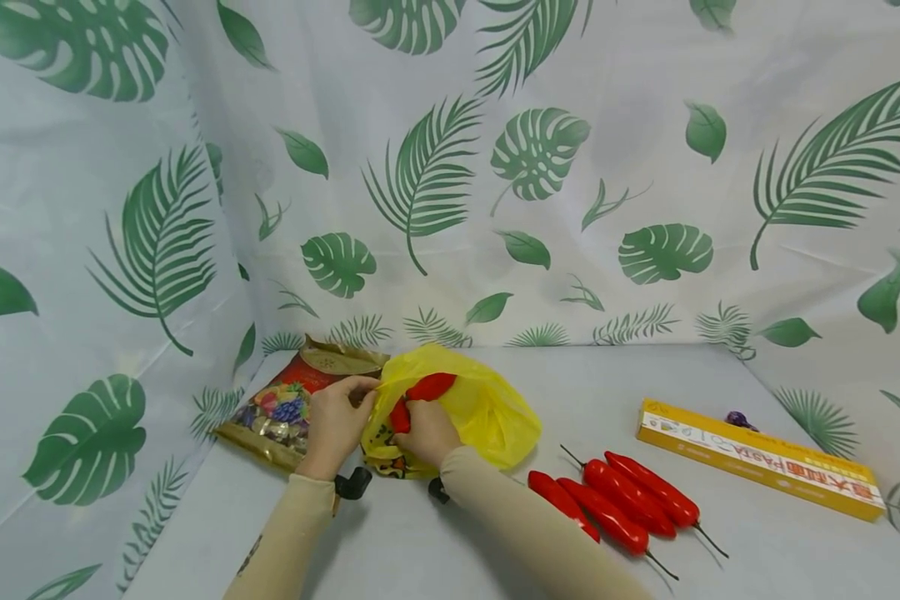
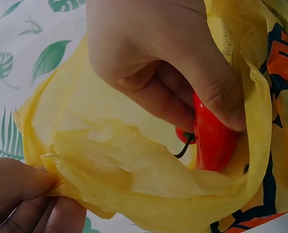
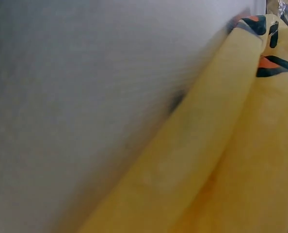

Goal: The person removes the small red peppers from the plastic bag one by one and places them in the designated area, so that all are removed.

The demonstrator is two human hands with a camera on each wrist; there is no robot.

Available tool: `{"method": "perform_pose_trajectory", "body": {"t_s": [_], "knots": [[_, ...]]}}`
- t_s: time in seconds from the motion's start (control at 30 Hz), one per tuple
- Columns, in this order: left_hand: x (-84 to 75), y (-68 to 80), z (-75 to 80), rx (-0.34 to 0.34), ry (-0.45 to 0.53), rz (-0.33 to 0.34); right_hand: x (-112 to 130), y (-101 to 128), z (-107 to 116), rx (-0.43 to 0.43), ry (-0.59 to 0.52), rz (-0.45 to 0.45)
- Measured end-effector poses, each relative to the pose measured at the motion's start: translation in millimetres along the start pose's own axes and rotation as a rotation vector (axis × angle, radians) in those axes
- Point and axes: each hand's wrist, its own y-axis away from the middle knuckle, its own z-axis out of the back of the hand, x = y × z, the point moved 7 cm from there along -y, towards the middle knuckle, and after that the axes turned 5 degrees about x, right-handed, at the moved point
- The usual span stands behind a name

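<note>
Yellow bag (image 1: 487,408) hides most of the pepper (image 2: 213,138) — right fingers (image 2: 216,92) grip it, left fingers (image 2: 18,187) pinch the rim.

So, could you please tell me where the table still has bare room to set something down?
Bare table lies behind the peppers, between the yellow bag and the box. The near left edge is free too. It is crowded at the bag, where both hands work beside the snack packet.

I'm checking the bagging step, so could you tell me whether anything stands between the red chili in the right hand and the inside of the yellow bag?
Nothing visible does. The left hand pinches the yellow bag's rim open, and the right hand holds the red chili already inside the mouth.
</note>
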Motion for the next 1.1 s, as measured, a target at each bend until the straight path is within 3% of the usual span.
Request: {"method": "perform_pose_trajectory", "body": {"t_s": [0.17,0.43,0.77,1.1], "knots": [[-1.0,1.2,-3.0,0.002,0.012,-0.003,-6.9,4.7,6.2,-0.032,-0.017,0.013],[-1.6,2.1,-5.0,0.005,0.005,-0.014,-3.5,30.3,27.9,0.004,-0.068,0.042],[0.2,7.1,-1.1,0.002,0.018,-0.004,-18.4,91.4,45.3,0.003,-0.033,0.157],[-1.6,8.2,-1.4,0.005,0.005,-0.007,-32.7,151.4,61.9,0.044,-0.068,0.108]]}}
